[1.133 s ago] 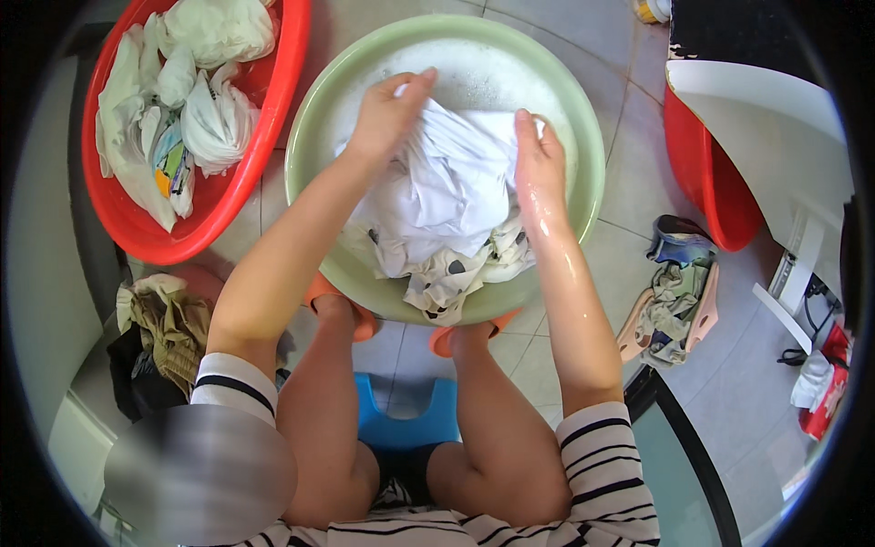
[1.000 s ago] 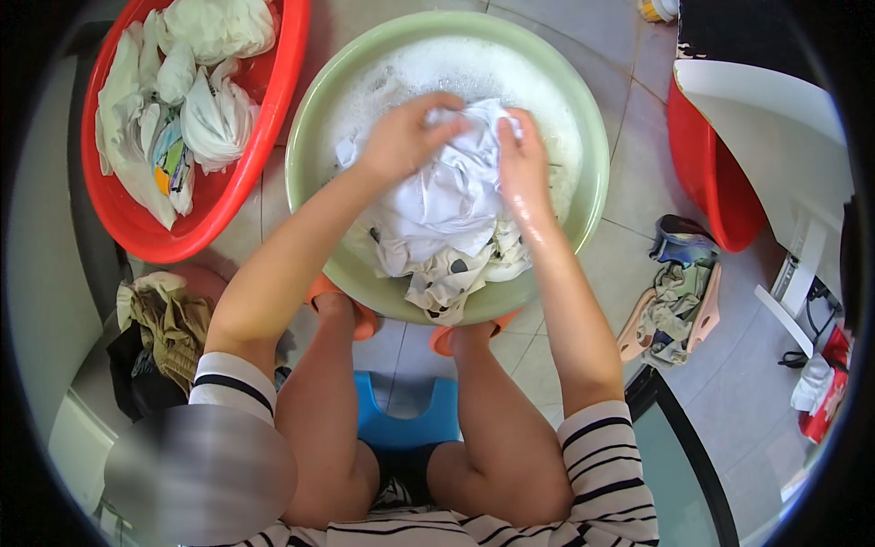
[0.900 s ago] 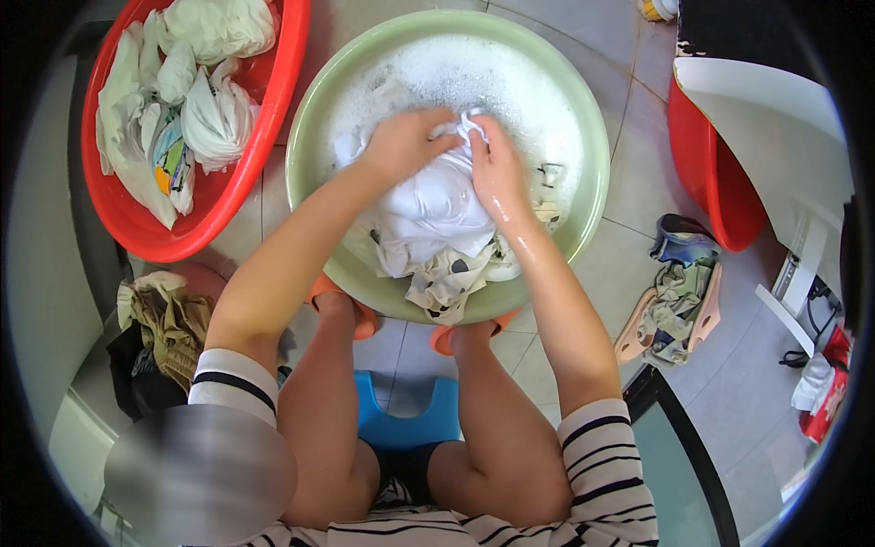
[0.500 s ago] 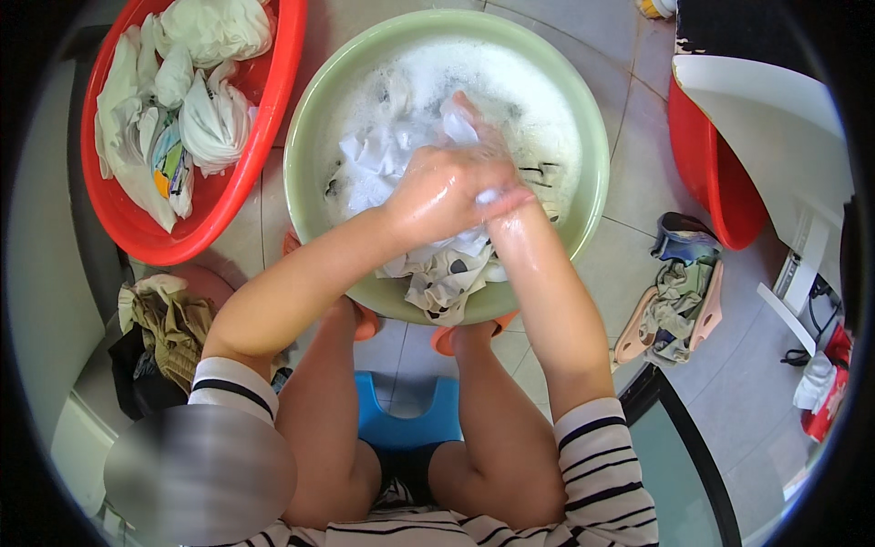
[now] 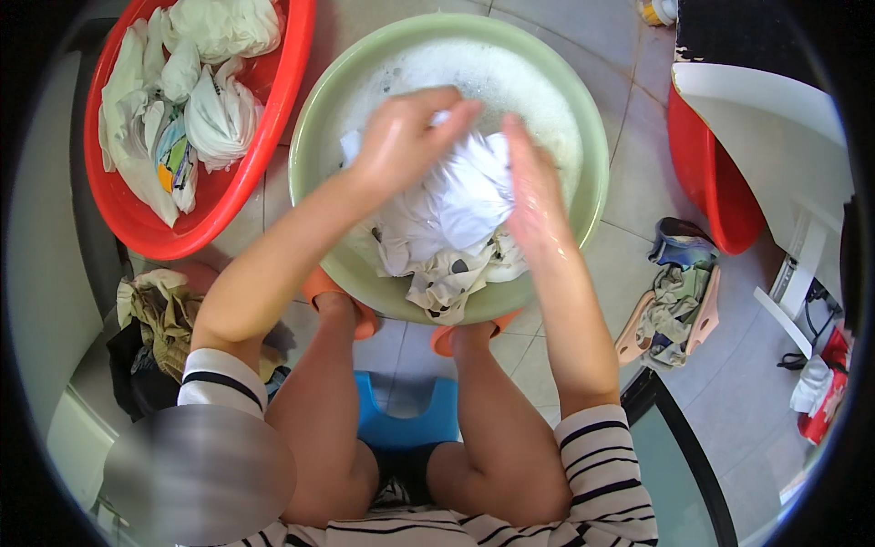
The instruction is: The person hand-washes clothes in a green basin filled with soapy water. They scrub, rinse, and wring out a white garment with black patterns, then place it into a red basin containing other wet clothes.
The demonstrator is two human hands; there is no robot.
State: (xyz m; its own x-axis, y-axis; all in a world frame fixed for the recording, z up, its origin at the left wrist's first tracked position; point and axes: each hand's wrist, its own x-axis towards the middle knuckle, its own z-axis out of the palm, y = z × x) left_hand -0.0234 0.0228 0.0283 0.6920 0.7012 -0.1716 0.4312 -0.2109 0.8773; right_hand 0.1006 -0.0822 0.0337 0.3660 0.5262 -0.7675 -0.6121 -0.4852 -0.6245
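A pale green basin (image 5: 308, 150) stands before me, with foamy water and a heap of white cloth (image 5: 465, 196) in it. My left hand (image 5: 407, 137) is over the heap's upper left, fingers curled toward the thumb, with a bit of white between them. Along the right side of the cloth lies my right hand (image 5: 536, 196), wet, its fingers stretched out and slightly blurred. A cream cloth with dark spots (image 5: 451, 287) hangs at the basin's near rim. White suds (image 5: 538, 100) cover much of the water.
At the upper left a red tub (image 5: 210, 223) holds several white garments and bags. Brown and black clothes (image 5: 159, 328) lie below it. On the right are another red tub (image 5: 697, 173) and pink slippers with cloth (image 5: 674, 310). A blue stool (image 5: 410, 424) shows between my legs.
My hands were pressed together over the cloth. Now they are apart, the left moved up and left, the right shifted right, and the white cloth lies bunched between them.
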